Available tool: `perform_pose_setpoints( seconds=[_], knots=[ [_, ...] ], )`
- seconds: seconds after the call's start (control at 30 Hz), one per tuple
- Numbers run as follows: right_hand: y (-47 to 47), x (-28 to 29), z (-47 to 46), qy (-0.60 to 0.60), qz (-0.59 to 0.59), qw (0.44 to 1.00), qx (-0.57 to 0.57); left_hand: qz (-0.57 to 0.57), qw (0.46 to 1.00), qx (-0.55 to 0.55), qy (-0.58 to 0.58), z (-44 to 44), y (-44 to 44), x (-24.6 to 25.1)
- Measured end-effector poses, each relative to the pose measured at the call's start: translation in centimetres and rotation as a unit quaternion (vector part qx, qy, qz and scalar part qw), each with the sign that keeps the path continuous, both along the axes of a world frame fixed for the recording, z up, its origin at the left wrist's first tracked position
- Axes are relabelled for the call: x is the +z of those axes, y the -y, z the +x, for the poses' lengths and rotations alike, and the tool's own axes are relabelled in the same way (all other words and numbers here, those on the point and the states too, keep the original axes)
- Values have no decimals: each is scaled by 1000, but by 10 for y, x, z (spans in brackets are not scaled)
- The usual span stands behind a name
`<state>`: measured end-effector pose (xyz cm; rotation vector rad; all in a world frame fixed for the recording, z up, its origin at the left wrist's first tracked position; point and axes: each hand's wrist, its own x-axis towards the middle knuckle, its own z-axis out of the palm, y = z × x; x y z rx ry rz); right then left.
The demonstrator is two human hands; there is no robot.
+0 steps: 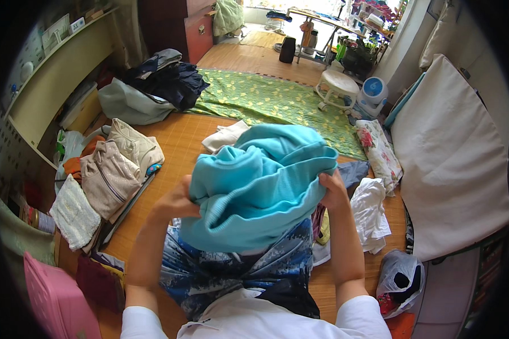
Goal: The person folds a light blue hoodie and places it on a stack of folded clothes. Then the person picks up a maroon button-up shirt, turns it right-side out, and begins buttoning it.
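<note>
A bunched turquoise knit garment [263, 186] hangs between my two hands, above my lap in blue camouflage trousers [237, 271]. My left hand [180, 197] grips its left side, the fingers partly hidden in the cloth. At the right edge, my right hand [333, 188] pinches the fabric between thumb and fingers. Behind the garment, a folded cream cloth [225, 135] lies on the wooden floor. White clothing [369, 212] and a grey-blue cloth [353, 171] lie to the right of my right hand.
Left are folded clothes with a beige zip jacket [108, 176], a dark clothes pile [169, 80] and a pink plastic box [59, 296]. Ahead lies a green patterned mat [258, 97] with a white stool [339, 82]. On the right are a floral pillow [377, 154] and a plastic bag [401, 282].
</note>
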<state>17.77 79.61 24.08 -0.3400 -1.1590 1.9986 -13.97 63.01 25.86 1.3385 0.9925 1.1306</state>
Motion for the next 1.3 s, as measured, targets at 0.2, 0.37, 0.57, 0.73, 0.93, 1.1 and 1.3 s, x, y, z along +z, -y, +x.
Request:
perform_pose_setpoints(
  seconds=[0.2, 0.37, 0.57, 0.73, 0.93, 1.1, 1.3],
  knots=[
    [-2, 16, 36, -49, 48, 997, -46, 354, 843, -66, -399, 49, 21, 68],
    [-3, -40, 72, 188, 41, 979, -61, 308, 789, -4, -531, 116, 43, -29],
    [15, -89, 88, 365, 13, 924, -113, 104, 974, -4, -200, 134, 42, -139],
    [27, -48, 63, 423, 304, 806, -281, -211, 916, 106, 324, 125, 18, -145],
    [82, -22, -9, 504, 602, 593, -176, -218, 762, 150, 591, 122, -37, -103],
    [88, -30, -22, 478, 507, 637, -330, -48, 934, 125, 332, 141, -58, -36],
    [72, -61, 24, 207, 310, 806, -460, 398, 913, 7, -84, 208, -74, 22]
  ],
)
